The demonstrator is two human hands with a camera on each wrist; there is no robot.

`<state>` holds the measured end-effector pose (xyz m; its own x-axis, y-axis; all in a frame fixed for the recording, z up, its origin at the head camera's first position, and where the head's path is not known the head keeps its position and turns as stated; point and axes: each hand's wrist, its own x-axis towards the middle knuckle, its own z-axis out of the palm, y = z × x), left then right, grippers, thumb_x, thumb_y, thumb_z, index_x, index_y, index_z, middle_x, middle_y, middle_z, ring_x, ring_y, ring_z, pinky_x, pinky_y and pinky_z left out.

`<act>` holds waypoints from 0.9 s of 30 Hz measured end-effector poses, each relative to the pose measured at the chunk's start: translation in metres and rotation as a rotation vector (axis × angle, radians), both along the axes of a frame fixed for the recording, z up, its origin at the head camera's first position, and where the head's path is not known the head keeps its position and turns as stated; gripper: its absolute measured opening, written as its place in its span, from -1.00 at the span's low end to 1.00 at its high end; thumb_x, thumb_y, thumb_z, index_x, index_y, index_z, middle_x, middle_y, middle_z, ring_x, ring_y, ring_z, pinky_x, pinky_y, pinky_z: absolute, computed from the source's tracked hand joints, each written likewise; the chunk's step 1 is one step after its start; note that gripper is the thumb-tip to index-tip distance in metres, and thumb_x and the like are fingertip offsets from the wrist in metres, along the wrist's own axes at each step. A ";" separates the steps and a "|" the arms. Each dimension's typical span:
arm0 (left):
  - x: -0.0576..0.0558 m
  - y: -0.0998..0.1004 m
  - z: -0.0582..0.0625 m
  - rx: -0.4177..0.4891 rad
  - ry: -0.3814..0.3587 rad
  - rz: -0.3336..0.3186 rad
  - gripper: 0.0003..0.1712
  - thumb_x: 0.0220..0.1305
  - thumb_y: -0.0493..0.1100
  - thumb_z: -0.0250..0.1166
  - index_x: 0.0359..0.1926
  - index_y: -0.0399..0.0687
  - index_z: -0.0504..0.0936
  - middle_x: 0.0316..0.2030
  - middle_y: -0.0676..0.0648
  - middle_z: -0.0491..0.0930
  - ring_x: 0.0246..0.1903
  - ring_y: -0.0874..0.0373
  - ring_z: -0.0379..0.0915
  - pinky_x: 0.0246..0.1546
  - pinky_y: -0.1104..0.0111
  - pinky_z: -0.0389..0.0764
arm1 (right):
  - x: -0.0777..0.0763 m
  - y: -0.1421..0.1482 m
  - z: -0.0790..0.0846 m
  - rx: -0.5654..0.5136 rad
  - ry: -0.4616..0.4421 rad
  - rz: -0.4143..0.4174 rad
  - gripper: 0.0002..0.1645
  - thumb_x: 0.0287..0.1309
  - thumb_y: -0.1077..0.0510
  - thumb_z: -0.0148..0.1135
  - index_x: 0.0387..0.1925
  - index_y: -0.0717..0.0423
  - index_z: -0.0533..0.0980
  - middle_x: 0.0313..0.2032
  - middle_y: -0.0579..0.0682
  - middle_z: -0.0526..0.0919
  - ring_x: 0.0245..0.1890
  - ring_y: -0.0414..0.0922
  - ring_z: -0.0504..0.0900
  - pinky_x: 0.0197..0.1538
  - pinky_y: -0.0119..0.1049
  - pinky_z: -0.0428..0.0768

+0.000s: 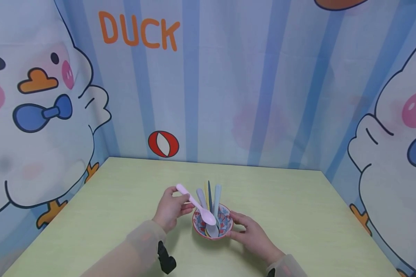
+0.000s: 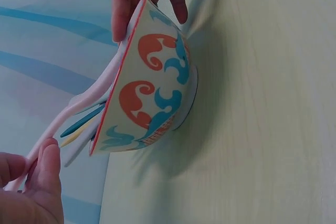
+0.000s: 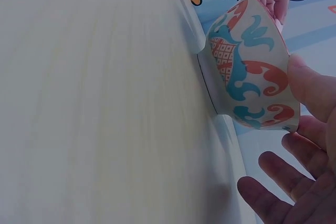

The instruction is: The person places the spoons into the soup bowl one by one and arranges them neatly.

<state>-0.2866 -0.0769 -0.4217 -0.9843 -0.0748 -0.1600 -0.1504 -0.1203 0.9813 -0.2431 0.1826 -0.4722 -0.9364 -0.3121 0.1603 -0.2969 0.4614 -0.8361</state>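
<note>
My left hand (image 1: 169, 211) pinches a pink spoon (image 1: 195, 202) by its handle between thumb and fingers. The spoon slants down to the right, its scoop over the inside of a patterned bowl (image 1: 225, 216). With thumb and fingertips, my right hand (image 1: 252, 234) grips the bowl at its right rim. In the bowl stand a lavender-handled spoon (image 1: 201, 197), a light blue spoon (image 1: 217, 194), a thin dark blue handle (image 1: 209, 192) and a thin yellow handle (image 1: 206, 190). Seen from the left wrist, the bowl (image 2: 152, 77) stands on its foot with a red rim.
The pale wooden-look table (image 1: 284, 200) extends on every side of the bowl. Behind and beside it hangs a blue striped cloth (image 1: 225, 77) printed with cartoon ducks. A black strap piece (image 1: 166, 259) hangs at my left wrist.
</note>
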 end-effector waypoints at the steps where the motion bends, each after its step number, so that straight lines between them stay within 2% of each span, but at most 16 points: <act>1: 0.000 0.001 0.000 -0.006 0.002 -0.005 -0.45 0.33 -0.29 0.21 0.25 -0.19 0.19 -0.20 -0.31 0.60 -0.44 0.08 0.66 -0.34 0.30 0.68 | 0.000 0.000 0.000 0.002 -0.001 -0.001 -0.25 0.13 0.03 0.36 0.31 0.18 0.36 0.30 0.17 0.36 0.20 0.17 0.42 0.07 0.10 0.52; 16: 0.004 0.004 -0.005 -0.044 0.002 -0.087 -0.49 0.31 -0.35 0.18 0.22 -0.24 0.22 -0.27 -0.29 0.61 -0.50 0.10 0.63 -0.39 0.32 0.67 | 0.002 -0.001 0.001 -0.005 -0.004 -0.005 -0.25 0.12 0.03 0.36 0.31 0.17 0.35 0.30 0.16 0.36 0.20 0.17 0.42 0.08 0.09 0.52; 22: 0.003 0.007 -0.006 -0.062 0.002 -0.092 -0.46 0.28 -0.37 0.20 0.23 -0.27 0.23 -0.32 -0.27 0.61 -0.52 0.14 0.61 -0.41 0.35 0.66 | 0.002 -0.001 0.001 -0.008 -0.002 -0.002 -0.25 0.13 0.03 0.36 0.31 0.17 0.35 0.30 0.16 0.36 0.19 0.17 0.42 0.08 0.09 0.52; 27: 0.001 0.008 -0.010 -0.112 0.008 -0.079 -0.46 0.27 -0.35 0.23 0.23 -0.27 0.26 -0.35 -0.23 0.62 -0.50 0.15 0.60 -0.39 0.35 0.66 | 0.002 -0.001 0.001 -0.010 -0.003 -0.002 -0.25 0.13 0.04 0.36 0.31 0.18 0.35 0.30 0.16 0.36 0.19 0.17 0.42 0.08 0.10 0.52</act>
<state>-0.2855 -0.0692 -0.4313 -0.9891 -0.0143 -0.1469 -0.1469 0.0018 0.9891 -0.2411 0.1818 -0.4710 -0.9376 -0.3083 0.1608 -0.2935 0.4540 -0.8413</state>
